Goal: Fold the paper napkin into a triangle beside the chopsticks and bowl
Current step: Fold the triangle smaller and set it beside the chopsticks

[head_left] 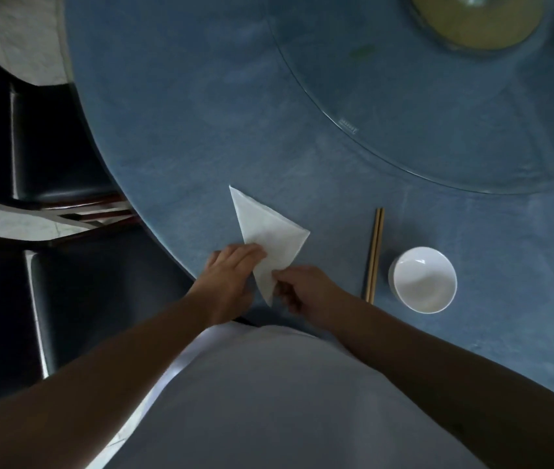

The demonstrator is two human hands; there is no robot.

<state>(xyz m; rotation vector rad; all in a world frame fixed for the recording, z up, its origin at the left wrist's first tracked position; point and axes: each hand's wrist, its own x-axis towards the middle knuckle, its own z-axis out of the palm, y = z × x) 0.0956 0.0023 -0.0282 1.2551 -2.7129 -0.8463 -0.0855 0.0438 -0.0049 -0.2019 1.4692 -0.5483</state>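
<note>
A white paper napkin (268, 231) lies on the blue table (184, 130) in a triangle shape, one point far left, one right, one near me. My left hand (231, 275) rests its fingers on the napkin's left edge. My right hand (302, 292) pinches the near tip between thumb and fingers. A pair of wooden chopsticks (374, 255) lies to the right of the napkin, and a white empty bowl (424, 280) stands just right of them.
A round glass turntable (404, 147) covers the table's far right, with a yellowish dish (475, 25) on it. Dark chairs (48, 147) stand at the left beside the table's curved edge. My white shirt fills the bottom.
</note>
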